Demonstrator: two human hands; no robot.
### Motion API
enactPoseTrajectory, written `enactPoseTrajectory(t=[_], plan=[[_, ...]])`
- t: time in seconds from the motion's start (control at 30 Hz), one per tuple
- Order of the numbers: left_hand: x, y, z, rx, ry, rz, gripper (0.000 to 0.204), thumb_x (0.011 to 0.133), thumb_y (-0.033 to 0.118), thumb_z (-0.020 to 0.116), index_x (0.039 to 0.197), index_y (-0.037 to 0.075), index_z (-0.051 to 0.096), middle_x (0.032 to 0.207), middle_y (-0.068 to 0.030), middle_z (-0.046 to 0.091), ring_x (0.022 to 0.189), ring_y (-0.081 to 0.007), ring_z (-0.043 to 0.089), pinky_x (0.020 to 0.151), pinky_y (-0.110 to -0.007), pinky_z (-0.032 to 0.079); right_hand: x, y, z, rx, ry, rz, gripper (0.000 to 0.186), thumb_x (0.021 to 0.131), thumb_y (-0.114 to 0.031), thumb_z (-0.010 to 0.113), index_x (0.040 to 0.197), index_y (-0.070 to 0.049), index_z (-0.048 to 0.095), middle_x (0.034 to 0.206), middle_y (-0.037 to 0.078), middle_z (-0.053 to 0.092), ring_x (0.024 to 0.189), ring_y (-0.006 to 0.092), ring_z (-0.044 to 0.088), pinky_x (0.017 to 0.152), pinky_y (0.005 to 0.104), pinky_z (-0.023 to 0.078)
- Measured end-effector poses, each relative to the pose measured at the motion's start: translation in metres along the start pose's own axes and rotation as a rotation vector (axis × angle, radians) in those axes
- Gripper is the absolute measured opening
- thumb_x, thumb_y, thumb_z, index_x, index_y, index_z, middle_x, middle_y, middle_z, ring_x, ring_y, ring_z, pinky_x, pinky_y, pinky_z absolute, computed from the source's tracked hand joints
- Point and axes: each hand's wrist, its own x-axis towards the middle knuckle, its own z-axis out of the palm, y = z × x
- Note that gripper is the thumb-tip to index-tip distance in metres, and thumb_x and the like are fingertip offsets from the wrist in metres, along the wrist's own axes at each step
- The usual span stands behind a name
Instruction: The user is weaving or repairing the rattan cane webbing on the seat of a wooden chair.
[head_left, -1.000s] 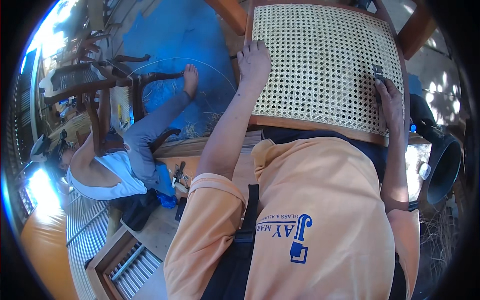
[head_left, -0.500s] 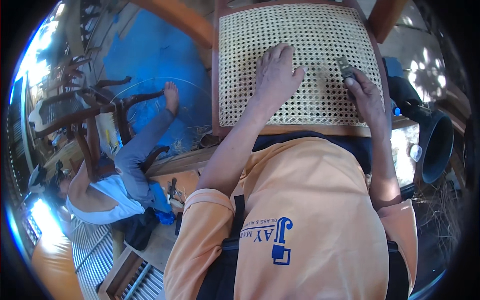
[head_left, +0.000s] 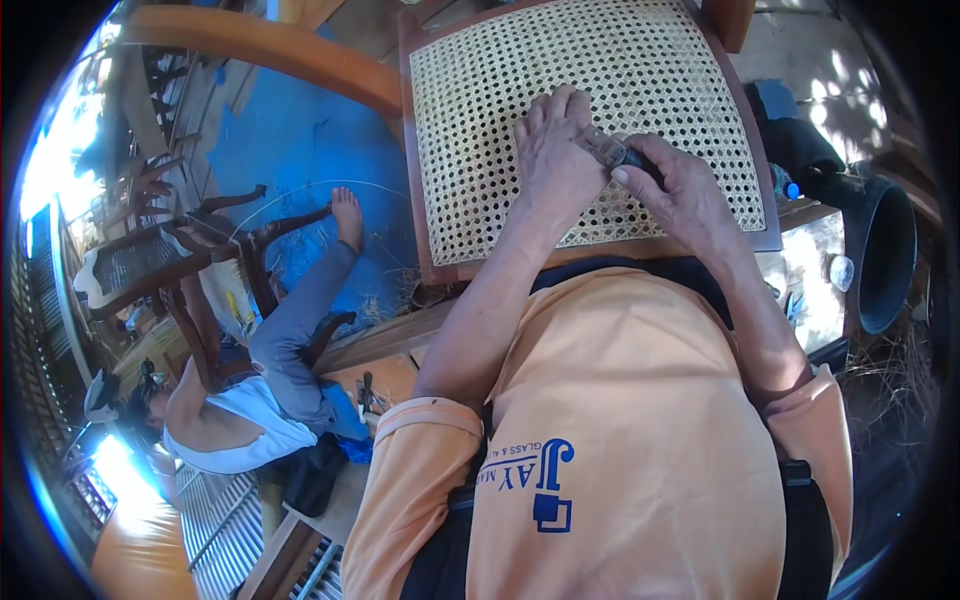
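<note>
A woven cane seat [head_left: 480, 130] in a reddish-brown wooden frame lies in front of my body. My left hand [head_left: 560, 155] rests palm down on the weave, its fingers stretched forward and holding nothing I can see. In my closed right hand [head_left: 675, 185] is a small tool with a grey metal end [head_left: 603, 147] and a dark grip. The metal end points left and overlaps the edge of my left hand; whether they touch I cannot tell. The tool's exact kind is unclear, and my fingers hide part of its grip.
At left, a person [head_left: 235, 420] sits with one bare foot by a dark carved chair frame [head_left: 150, 255]. An orange-brown wooden bar [head_left: 270, 50] juts out left of the seat. To the right lie a black bucket [head_left: 885, 255] and a blue-capped bottle [head_left: 785, 185].
My right hand has moved left across the cane with the tool, from near the right edge to beside my left hand. The view has shifted slightly; my left hand stays on the weave.
</note>
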Motion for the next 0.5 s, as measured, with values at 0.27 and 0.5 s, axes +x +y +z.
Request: enactPoseTrajectory(t=[0.27, 0.5], plan=[[0.002, -0.001, 0.007, -0.002, 0.06, 0.008, 0.052, 0.075, 0.033, 0.06, 0.109, -0.004, 0.046, 0.115, -0.0178, 0.045, 0.11, -0.0316, 0.039, 0.091, -0.045, 0.028, -0.004, 0.001, 0.003, -0.004, -0.004, -0.161, 0.028, 0.081, -0.019, 0.06, 0.101, 0.0, 0.055, 0.078, 0.014, 0.059, 0.067, 0.0247, 0.058, 0.063, 0.0319, 0.046], [0.003, -0.002, 0.004, -0.002, 0.019, -0.047, 0.05, 0.076, 0.032, 0.058, 0.107, -0.005, 0.046, 0.114, -0.0188, 0.045, 0.109, -0.0315, 0.041, 0.089, -0.046, 0.031, -0.01, -0.008, 0.001, -0.033, -0.096, -0.142, 0.029, 0.08, -0.02, 0.06, 0.1, 0.0, 0.055, 0.077, 0.014, 0.058, 0.068, 0.0259, 0.058, 0.064, 0.032, 0.046]])
